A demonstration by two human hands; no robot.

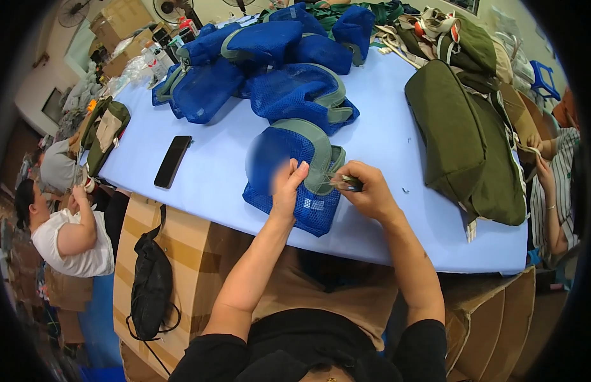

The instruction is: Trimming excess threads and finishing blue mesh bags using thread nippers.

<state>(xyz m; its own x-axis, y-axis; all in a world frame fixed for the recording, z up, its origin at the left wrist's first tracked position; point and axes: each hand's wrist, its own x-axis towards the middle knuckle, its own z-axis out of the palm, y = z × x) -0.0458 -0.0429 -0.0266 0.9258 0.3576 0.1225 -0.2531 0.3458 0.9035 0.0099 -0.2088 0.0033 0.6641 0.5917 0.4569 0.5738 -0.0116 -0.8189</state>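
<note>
A blue mesh bag (319,219) with grey trim lies in front of me near the table's front edge. My left hand (288,191) is closed on the bag, with its thumb over the mesh beside the grey trim. Small metal thread snips (351,184) sit in my right hand (372,190), whose fingers are wrapped round them. Their tips reach the grey trim at the bag's right side. Part of the bag's left side is blurred.
More blue mesh bags (270,44) are heaped on the table (378,137) behind. A black phone (172,161) lies left; a large olive-green bag (447,130) lies right. Below left, a black pouch (151,283) rests on a cardboard box (192,254). Other people sit at both sides.
</note>
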